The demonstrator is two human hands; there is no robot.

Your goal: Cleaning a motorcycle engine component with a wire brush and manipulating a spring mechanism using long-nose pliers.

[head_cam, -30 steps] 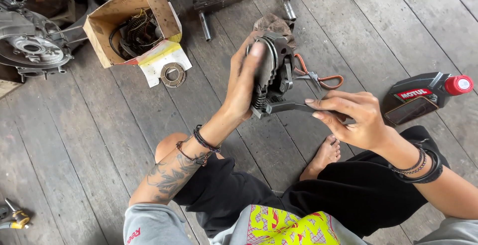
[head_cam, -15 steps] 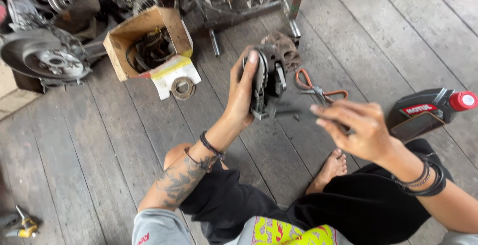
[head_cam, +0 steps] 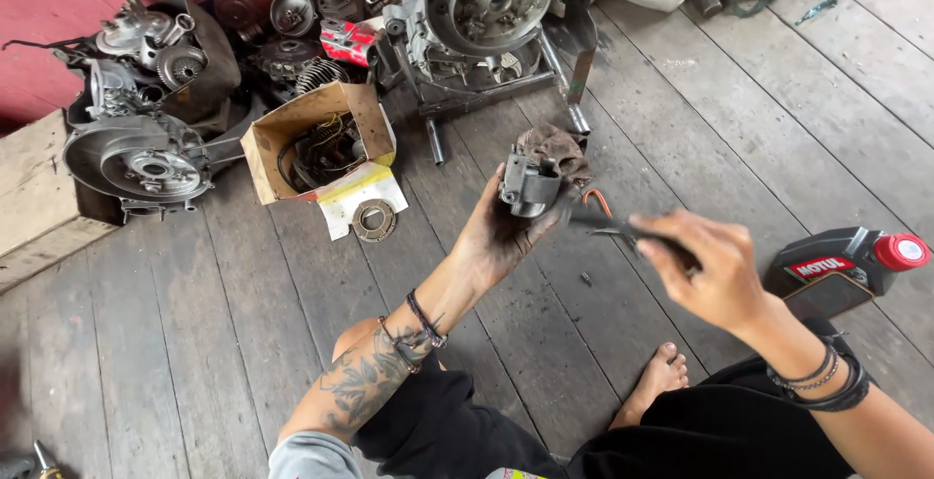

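Observation:
I sit on a wooden plank floor. My left hand point(head_cam: 501, 236) holds up a small grey metal engine part point(head_cam: 530, 185), gripped from below. My right hand point(head_cam: 705, 270) grips a dark slim tool point(head_cam: 608, 229) whose tip reaches toward the part. A brownish rag point(head_cam: 555, 148) and orange-handled pliers point(head_cam: 598, 204) lie on the floor just behind the part. My bare foot point(head_cam: 657, 382) rests below my right hand.
An open cardboard box point(head_cam: 321, 143) with cables stands to the left, a metal ring point(head_cam: 375, 219) on paper before it. An engine casing on a stand point(head_cam: 482, 12) is at the back. Engine parts point(head_cam: 136, 158) pile at far left. A dark oil bottle point(head_cam: 846, 260) with a red cap lies at right.
The view tilted up, showing more of the back of the floor. My left hand turned the metal part and lowered it slightly; my right hand stays at the tool beside it.

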